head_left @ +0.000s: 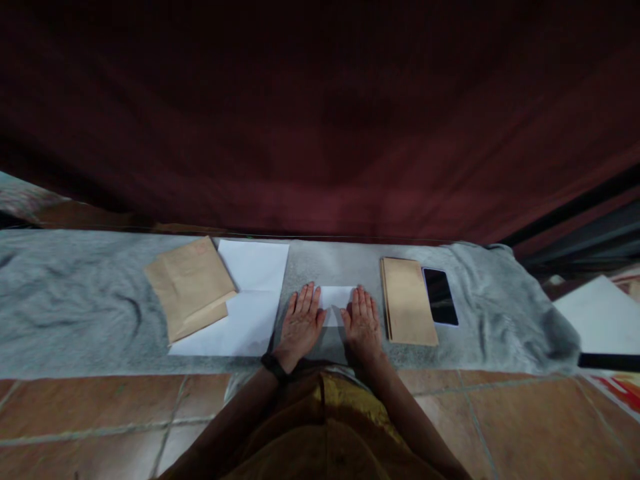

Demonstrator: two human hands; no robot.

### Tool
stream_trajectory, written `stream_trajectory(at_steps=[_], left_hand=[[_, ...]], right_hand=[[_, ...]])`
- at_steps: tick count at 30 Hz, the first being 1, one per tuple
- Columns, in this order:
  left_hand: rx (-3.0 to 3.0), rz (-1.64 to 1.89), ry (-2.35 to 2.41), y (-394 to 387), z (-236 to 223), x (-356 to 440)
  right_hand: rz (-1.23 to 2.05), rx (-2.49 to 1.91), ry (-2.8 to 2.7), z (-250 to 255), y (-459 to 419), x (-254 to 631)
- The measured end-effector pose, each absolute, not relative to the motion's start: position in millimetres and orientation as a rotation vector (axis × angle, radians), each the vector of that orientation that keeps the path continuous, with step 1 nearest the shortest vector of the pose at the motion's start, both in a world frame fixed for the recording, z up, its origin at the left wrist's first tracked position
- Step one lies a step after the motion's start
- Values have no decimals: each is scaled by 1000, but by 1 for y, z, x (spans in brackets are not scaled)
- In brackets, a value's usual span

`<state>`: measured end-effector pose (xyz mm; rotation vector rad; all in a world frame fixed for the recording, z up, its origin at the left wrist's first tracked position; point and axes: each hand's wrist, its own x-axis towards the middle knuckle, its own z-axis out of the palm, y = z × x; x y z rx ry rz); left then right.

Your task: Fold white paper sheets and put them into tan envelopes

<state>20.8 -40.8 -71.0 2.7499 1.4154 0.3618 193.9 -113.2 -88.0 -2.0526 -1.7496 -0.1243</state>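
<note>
Evidently, we are resting both hands palm-down, our left hand (301, 323) lying at one end of a small white paper (338, 295) and our right hand (362, 327) at the other. Our fingers (301, 300) are stretching out flat, slightly parted, and are pinching nothing. We are risking a wrinkle or a skewed sheet, we judge, if one hand is pressing harder than the other or if the soft grey cloth (340, 260) is bunching beneath. The paper is lying between the large white sheet (257, 267) and the brown paper stack (411, 300). It is looking plain and narrow, its far edge running straight, shadow darkening its near part; whether it is folded, we cannot tell.
</note>
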Motion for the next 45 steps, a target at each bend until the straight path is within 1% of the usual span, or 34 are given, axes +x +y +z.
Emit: stream_trajectory(at_steps=[9,14,16,21,24,29,33,40,43,45], left_hand=[[2702,374,1478,-42,-70,17],[2644,474,1573,-46,-66,18],[2659,489,1527,-50,-63,23],[2794,322,1198,-60,-63,36],[2778,271,1274,-60,-67,34],[2693,295,1450,-51,-68,22],[2659,348,1427,-38,-59,24],[2516,321,1381,-9,-41,41],[2395,402,1353,-1,-36,44],[2201,501,1345,3,-34,44]], right_hand=[[-92,-2149,-1739,-88,-117,196],[-119,-2142,-1737,-87,-118,195],[-127,-2142,-1738,-87,-118,194],[-129,-2144,-1753,-85,-118,193],[-121,-2138,-1755,-84,-118,193],[-85,-2152,-1726,-86,-117,194],[-87,-2156,-1725,-87,-117,195],[-111,-2135,-1725,-87,-117,195],[-119,-2127,-1726,-87,-117,195],[-122,-2115,-1717,-87,-117,196]])
